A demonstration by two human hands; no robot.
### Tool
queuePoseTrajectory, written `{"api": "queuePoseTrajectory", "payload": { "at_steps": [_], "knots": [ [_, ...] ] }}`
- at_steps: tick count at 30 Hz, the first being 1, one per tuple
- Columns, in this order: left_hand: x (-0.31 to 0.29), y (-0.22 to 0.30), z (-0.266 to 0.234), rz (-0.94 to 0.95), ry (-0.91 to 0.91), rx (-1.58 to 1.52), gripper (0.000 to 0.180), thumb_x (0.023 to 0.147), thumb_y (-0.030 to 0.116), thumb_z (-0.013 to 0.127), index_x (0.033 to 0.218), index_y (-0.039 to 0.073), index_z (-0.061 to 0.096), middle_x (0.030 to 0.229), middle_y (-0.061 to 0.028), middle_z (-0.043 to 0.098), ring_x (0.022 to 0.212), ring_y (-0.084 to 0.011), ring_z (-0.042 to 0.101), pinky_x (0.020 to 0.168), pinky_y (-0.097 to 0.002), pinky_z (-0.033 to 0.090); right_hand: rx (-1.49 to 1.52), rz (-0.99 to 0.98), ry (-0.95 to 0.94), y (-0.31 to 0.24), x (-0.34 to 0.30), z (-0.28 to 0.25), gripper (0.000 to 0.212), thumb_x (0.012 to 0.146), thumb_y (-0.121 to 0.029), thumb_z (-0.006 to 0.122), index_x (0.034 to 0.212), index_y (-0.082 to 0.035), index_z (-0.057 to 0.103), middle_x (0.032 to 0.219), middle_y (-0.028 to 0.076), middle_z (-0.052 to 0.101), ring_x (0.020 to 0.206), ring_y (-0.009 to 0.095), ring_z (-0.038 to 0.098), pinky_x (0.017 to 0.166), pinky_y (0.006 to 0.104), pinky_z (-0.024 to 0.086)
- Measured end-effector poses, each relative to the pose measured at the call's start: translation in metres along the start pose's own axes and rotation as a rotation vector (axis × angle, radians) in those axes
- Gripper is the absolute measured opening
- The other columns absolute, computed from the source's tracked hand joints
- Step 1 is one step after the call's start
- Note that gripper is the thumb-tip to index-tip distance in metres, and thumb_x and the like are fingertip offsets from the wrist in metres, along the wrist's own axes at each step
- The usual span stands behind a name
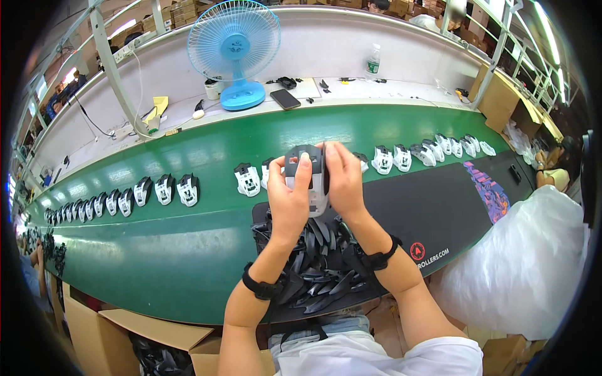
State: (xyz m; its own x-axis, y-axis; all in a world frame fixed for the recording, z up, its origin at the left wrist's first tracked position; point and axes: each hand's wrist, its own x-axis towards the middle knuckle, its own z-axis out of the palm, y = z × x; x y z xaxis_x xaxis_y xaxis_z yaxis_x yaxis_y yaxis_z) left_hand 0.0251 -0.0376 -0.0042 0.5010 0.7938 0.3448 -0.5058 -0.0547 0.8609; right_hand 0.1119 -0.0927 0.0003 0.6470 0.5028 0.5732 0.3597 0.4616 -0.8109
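Both hands hold a computer mouse shell (318,197), white below with a dark grey top part, in front of me above the mat. My left hand (285,203) grips its left side, with the thumb lying across the top. The fingers of my right hand (345,182) are bent against its upper right edge; whether they also pinch a small part is hidden. Below my hands lies a pile of black curved plastic pieces (316,269). Similar black-and-white mouse shells (248,180) stand in a row behind my hands, partly covered by them.
A dark mat (401,207) lies on the green bench (175,250). More mouse shells (187,190) line up leftward. At the back stand a blue fan (235,47), a phone (285,99) and a bottle (374,59). A plastic bag (514,263) bulges at right; a cardboard box (94,332) sits below left.
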Motion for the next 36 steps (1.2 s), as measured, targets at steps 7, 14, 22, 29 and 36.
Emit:
{"api": "queuePoseTrajectory", "payload": {
  "at_steps": [7, 14, 22, 29, 36],
  "knots": [
    [0.004, 0.004, 0.006, 0.228, 0.023, 0.208, 0.027, 0.092, 0.021, 0.06, 0.103, -0.003, 0.055, 0.083, -0.0061, 0.065, 0.075, -0.0086, 0.059, 0.066, -0.0228, 0.048, -0.062, -0.01, -0.093, 0.007, 0.002, -0.007, 0.033, 0.098, -0.02, 0.036, 0.087, 0.002, 0.058, 0.072, 0.008, 0.059, 0.065, 0.015, 0.053, 0.06, 0.0284, 0.043],
    [0.0, -0.01, 0.01, 0.472, -0.027, 0.556, 0.033, 0.083, 0.024, 0.066, 0.102, -0.002, 0.056, 0.068, -0.0122, 0.062, 0.055, -0.0222, 0.064, 0.052, -0.0291, 0.049, 0.677, 0.75, 0.187, 0.008, 0.001, -0.003, 0.028, 0.095, -0.025, 0.043, 0.085, -0.004, 0.059, 0.078, 0.003, 0.058, 0.068, 0.013, 0.054, 0.064, 0.027, 0.046],
    [0.005, -0.025, 0.005, 0.352, 0.058, 0.473, 0.03, 0.088, 0.024, 0.062, 0.1, -0.003, 0.057, 0.075, -0.012, 0.066, 0.066, -0.0192, 0.066, 0.063, -0.0296, 0.051, 0.189, 0.238, 0.141, 0.031, -0.002, -0.002, 0.039, 0.098, -0.024, 0.037, 0.071, 0.0, 0.053, 0.066, 0.003, 0.053, 0.06, 0.009, 0.045, 0.057, 0.0266, 0.037],
    [0.01, -0.018, 0.003, 0.453, 0.124, 0.537, 0.03, 0.088, 0.021, 0.064, 0.1, -0.004, 0.055, 0.075, -0.0102, 0.066, 0.065, -0.016, 0.065, 0.06, -0.0268, 0.05, -0.072, 0.213, -0.044, 0.031, 0.006, -0.007, 0.044, 0.101, -0.033, 0.036, 0.085, 0.002, 0.057, 0.063, 0.014, 0.054, 0.06, 0.022, 0.05, 0.061, 0.0338, 0.042],
    [0.011, -0.016, 0.005, 0.309, 0.081, 0.478, 0.028, 0.091, 0.022, 0.062, 0.101, -0.004, 0.055, 0.082, -0.0073, 0.064, 0.072, -0.0108, 0.06, 0.064, -0.0233, 0.047, -0.168, 0.12, 0.022, 0.032, 0.008, -0.009, 0.044, 0.101, -0.03, 0.036, 0.075, 0.003, 0.051, 0.056, 0.014, 0.046, 0.052, 0.022, 0.041, 0.053, 0.0357, 0.037]
  ]
}}
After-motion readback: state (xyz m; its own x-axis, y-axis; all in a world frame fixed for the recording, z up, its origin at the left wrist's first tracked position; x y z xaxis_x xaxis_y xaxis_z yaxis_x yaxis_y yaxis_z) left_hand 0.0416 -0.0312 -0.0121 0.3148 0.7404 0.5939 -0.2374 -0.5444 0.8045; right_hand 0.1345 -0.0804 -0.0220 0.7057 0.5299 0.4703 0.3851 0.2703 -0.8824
